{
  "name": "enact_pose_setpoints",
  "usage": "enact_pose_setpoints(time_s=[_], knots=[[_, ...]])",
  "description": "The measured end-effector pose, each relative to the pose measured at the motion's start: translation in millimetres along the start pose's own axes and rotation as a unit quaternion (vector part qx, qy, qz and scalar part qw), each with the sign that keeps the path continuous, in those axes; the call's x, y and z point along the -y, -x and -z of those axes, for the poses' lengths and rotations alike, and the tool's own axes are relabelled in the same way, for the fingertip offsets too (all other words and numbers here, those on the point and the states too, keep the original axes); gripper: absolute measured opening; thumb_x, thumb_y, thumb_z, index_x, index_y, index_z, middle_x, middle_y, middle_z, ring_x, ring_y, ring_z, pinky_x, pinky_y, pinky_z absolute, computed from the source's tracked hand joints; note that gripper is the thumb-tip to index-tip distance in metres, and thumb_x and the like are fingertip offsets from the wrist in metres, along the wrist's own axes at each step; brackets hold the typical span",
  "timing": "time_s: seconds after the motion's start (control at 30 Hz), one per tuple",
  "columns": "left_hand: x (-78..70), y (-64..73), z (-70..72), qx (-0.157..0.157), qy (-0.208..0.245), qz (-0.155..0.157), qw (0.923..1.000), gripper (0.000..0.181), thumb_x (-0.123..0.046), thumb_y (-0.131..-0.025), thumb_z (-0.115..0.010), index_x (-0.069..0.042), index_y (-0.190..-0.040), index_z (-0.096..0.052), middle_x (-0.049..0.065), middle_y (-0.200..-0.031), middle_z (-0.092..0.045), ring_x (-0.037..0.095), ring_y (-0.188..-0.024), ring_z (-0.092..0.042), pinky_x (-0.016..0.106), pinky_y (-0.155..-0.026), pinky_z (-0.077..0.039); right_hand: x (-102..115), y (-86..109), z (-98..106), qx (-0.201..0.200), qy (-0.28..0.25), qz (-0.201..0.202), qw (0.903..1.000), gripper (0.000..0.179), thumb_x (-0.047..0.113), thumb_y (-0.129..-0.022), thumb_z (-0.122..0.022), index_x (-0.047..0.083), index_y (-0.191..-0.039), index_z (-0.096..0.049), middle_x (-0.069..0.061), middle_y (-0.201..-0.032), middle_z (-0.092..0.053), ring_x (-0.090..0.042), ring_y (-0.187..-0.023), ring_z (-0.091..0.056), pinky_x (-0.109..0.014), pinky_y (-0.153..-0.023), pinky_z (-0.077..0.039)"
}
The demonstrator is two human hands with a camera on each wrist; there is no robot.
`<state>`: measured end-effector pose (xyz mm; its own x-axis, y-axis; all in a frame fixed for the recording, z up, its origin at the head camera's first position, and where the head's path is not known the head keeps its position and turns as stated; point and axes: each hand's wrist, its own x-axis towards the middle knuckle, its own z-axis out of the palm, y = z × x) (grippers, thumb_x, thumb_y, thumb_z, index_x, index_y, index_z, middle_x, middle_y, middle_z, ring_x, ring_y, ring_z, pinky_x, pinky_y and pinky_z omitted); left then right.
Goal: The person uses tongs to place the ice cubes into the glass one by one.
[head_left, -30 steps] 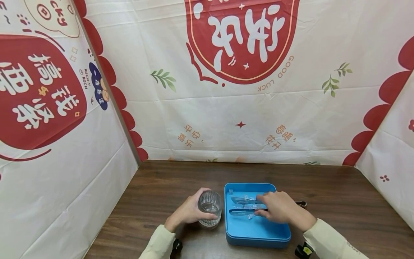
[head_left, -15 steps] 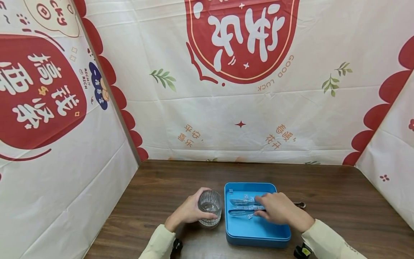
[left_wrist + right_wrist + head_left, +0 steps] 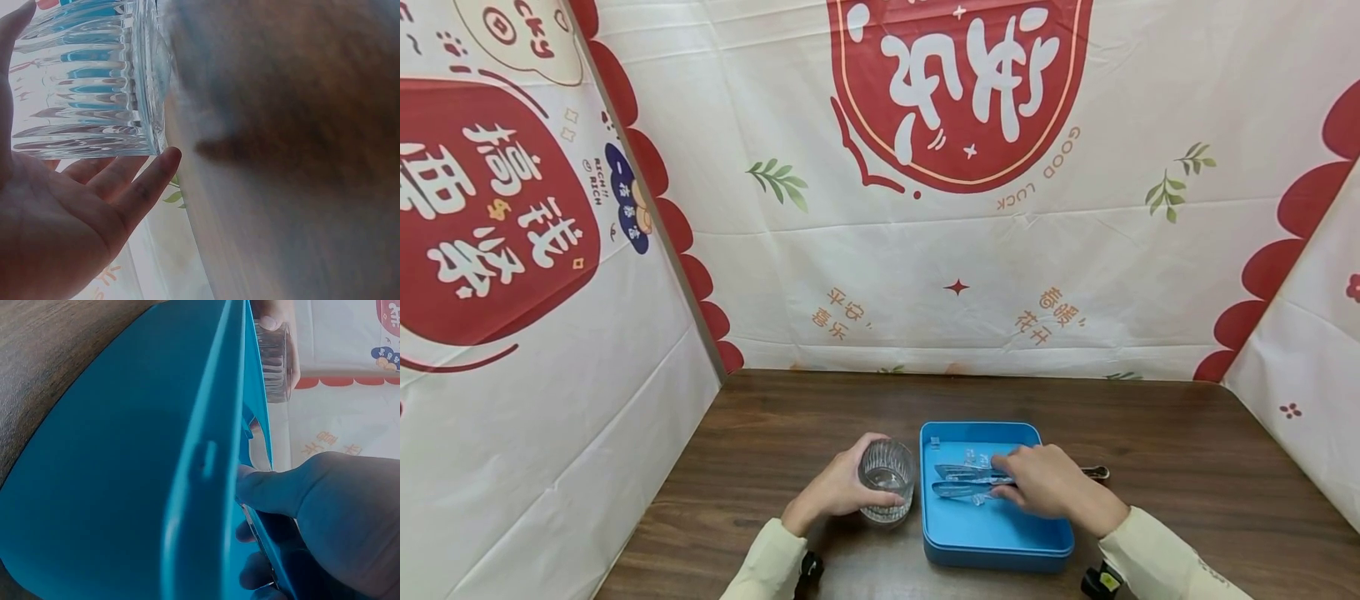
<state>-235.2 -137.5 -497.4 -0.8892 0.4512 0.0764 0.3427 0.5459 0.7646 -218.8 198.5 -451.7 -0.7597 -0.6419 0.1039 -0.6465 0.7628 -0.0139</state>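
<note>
Two arms of the tongs [image 3: 958,490] now closer among clear cubes [image 3: 970,457]; pickup likely starting. Right hand [image 3: 1051,482] pinches tongs; left hand [image 3: 841,487] clasps glass [image 3: 886,504].

The glass [image 3: 889,477] and blue box [image 3: 973,532] leave a narrow gap.

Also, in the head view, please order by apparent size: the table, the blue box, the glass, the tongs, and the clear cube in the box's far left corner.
Table
Blue box
Glass and tongs: unsure, because the right hand hides part of the tongs
Clear cube
</note>
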Motion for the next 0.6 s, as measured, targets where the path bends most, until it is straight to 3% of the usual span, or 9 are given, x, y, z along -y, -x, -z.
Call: enact_pose_setpoints(time_s=[0.6], knots=[[0.0, -0.4, 0.0, 0.003, 0.003, 0.007, 1.0000, 0.084, -0.050, -0.071, -0.086, -0.028, -0.139, -0.042, 0.003, -0.119, -0.062, 0.019, -0.104, -0.061, 0.037, -0.082, -0.052, -0.5, 0.6, -4.0, -0.009, 0.008, 0.010, 0.9999, 0.020, 0.039, -0.090, -0.070, 0.022, -0.084, -0.061, 0.009, -0.065, -0.057, -0.002, -0.053, -0.045, -0.023, -0.047, -0.035]])
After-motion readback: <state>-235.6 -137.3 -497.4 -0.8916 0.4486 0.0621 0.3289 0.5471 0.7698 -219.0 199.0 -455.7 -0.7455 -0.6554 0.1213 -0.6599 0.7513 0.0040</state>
